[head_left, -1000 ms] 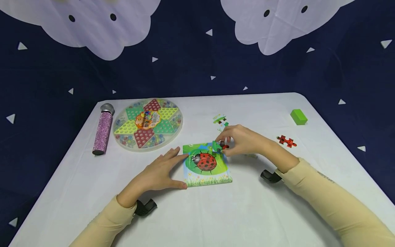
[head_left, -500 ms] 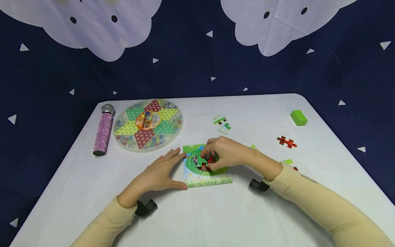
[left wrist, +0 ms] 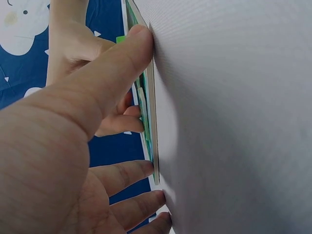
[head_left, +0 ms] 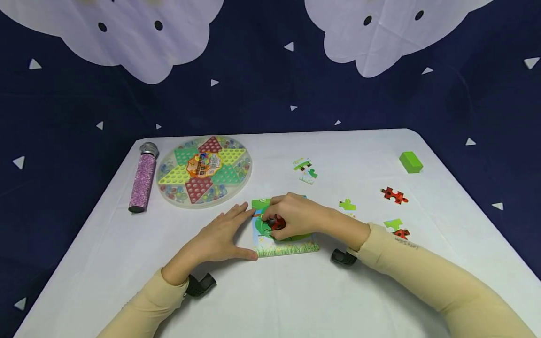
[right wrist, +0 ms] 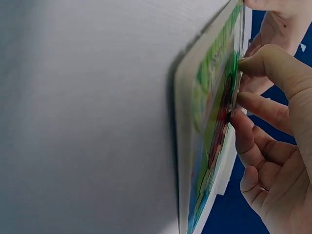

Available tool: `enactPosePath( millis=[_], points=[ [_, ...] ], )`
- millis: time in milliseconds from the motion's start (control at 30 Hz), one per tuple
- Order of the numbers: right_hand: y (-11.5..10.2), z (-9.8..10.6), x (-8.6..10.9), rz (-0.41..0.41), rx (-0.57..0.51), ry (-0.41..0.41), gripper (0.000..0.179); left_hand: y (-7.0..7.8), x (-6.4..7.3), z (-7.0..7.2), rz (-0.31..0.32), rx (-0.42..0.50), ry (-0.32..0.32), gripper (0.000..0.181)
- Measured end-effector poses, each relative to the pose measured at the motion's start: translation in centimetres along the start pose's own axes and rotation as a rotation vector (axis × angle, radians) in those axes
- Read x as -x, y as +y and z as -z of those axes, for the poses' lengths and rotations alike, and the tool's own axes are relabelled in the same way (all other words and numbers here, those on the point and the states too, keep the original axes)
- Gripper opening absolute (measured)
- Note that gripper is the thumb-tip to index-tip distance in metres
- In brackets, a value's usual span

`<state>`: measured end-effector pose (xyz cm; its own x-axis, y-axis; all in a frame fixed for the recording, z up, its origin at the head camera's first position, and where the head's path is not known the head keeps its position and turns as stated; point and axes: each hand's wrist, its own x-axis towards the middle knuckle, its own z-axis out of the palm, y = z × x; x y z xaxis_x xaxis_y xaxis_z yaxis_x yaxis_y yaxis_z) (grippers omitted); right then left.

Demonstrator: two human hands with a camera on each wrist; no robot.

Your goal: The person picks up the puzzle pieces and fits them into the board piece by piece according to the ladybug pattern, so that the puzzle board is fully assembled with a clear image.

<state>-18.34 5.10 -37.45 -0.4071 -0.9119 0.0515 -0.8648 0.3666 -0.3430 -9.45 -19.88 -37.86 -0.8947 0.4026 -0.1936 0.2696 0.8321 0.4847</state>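
A square ladybug puzzle board [head_left: 287, 249] with a grassy bottom strip lies on the table before me. Along its left edge rests my left hand [head_left: 215, 237], thumb and fingers spread and straight, fingertips right at the rim. Over the board, my right hand [head_left: 297, 216] pinches a red-and-green puzzle piece [head_left: 276, 222] between thumb and fingers, close on the picture. In the right wrist view the thumb and fingertips meet the piece [right wrist: 235, 92] at the board's surface. The right hand hides much of the board's upper right part.
Loose puzzle pieces lie around: a red one [head_left: 394, 195] at right, a green-and-red pair [head_left: 396, 227] by the right sleeve, a green one [head_left: 347, 204], and several behind the board [head_left: 305, 170]. A green block [head_left: 411, 162], glitter microphone [head_left: 143, 180] and round marble game [head_left: 204, 171] stand farther back.
My right hand has carried the puzzle piece from the board's upper right corner leftward and down over the ladybug picture. The left hand has stayed at the left edge.
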Motion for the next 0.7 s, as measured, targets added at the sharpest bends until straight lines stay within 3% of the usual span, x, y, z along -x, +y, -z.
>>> enactPosePath(
  millis=[700],
  points=[
    [-0.39, -0.3, -0.29, -0.011, 0.079, 0.015, 0.035, 0.15, 0.05, 0.15, -0.01, -0.006, -0.002, 0.113]
  ],
)
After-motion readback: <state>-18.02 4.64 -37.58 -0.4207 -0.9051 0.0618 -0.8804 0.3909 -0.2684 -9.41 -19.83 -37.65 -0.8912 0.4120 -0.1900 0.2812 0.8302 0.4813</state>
